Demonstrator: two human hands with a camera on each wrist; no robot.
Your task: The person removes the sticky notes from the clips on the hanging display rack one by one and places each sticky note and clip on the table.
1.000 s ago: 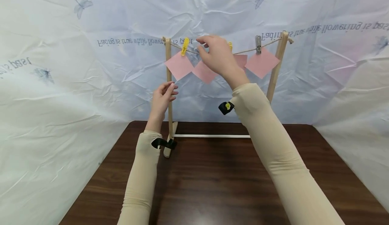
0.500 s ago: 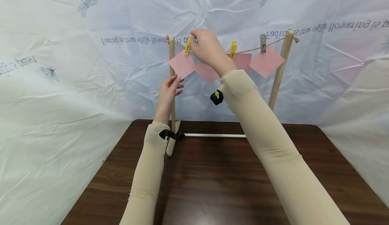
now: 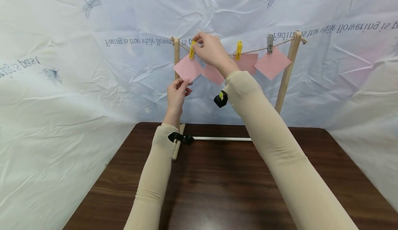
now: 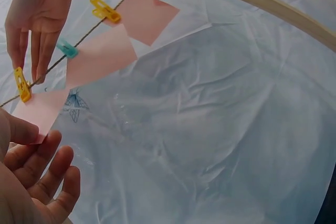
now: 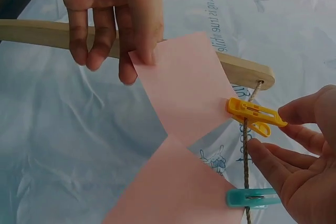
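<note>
A square of pink paper (image 3: pixel 188 67) hangs by its top corner from a yellow clothespin (image 5: pixel 253 113) on a thin twine (image 5: pixel 246 156). My left hand (image 3: pixel 177 97) pinches the paper's lower corner between thumb and fingers, as the left wrist view also shows. At the yellow clothespin, my right hand (image 3: pixel 212 50) has its fingertips around the handle end. Just right of it on the twine, a teal clothespin (image 4: pixel 67 49) holds a second pink paper (image 4: pixel 100 59). That teal clothespin is hidden behind my right hand in the head view.
Further right hang more pink papers, under another yellow clothespin (image 3: pixel 238 50) and a grey clothespin (image 3: pixel 269 44). Wooden posts (image 3: pixel 287 73) carry the twine at both ends, with a white rod (image 3: pixel 222 139) low between them. The frame stands on a dark wooden table (image 3: pixel 214 181).
My right hand has moved left along the twine to the left yellow clothespin. My left hand has risen slightly and taken the lower corner of the paper.
</note>
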